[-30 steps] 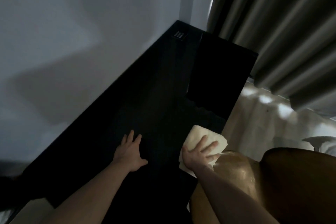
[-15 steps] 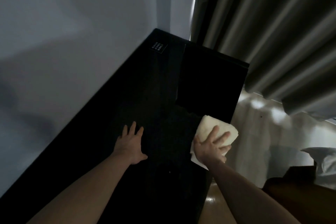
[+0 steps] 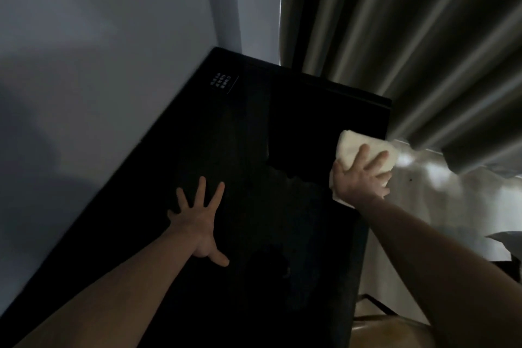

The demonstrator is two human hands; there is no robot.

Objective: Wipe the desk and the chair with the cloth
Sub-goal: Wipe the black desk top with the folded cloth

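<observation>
A black desk (image 3: 254,135) runs along the wall from the bottom left to the far corner. My left hand (image 3: 199,217) lies flat on its top with fingers spread. My right hand (image 3: 358,178) presses a folded white cloth (image 3: 356,147) onto the desk's right edge, fingers straight over the cloth. A brown chair (image 3: 387,332) shows only as a sliver at the bottom right, below my right forearm.
A grey wall (image 3: 99,79) borders the desk on the left. Dark curtains (image 3: 409,37) hang behind the desk's far right end. A small white printed label (image 3: 221,83) sits near the desk's far corner. Pale floor (image 3: 437,206) lies to the right.
My right hand has slid the cloth along the desk's right edge toward the far end. The view has tilted up, so the chair has dropped almost out of sight. My left hand stays planted.
</observation>
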